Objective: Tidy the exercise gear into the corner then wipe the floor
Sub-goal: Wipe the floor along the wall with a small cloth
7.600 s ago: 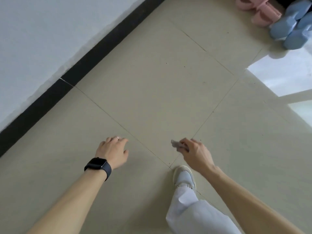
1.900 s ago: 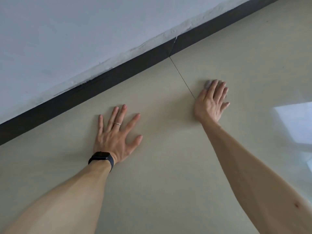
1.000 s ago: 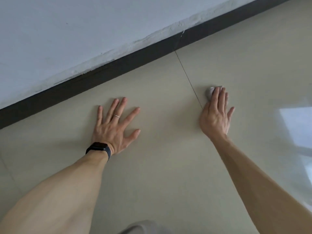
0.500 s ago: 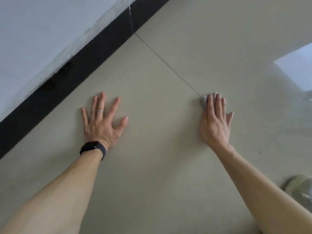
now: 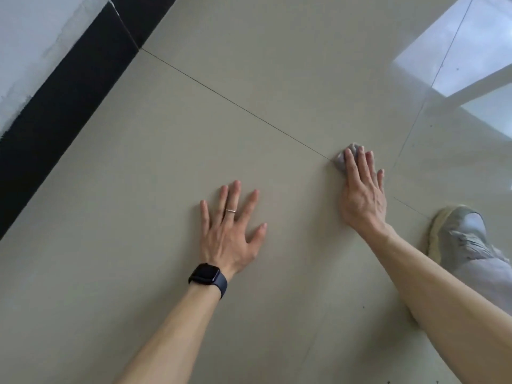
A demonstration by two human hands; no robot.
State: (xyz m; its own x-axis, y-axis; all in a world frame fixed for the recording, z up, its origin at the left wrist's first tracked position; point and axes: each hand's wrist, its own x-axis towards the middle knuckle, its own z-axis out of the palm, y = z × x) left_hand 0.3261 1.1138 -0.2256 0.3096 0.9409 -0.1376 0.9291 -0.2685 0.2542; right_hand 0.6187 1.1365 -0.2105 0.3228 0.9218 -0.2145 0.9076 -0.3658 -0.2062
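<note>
Under flat right hand (image 5: 363, 200), grey cloth (image 5: 340, 162) on floor (image 5: 166, 162).

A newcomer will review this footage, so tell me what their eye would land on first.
Two bare hands flat on the beige tiled floor dominate: the left hand, wearing a dark watch, spread at the centre, and the right hand pressing a small grey cloth onto a tile joint further right. Next come the black skirting along the upper left and a pale shoe at the right edge.
</note>
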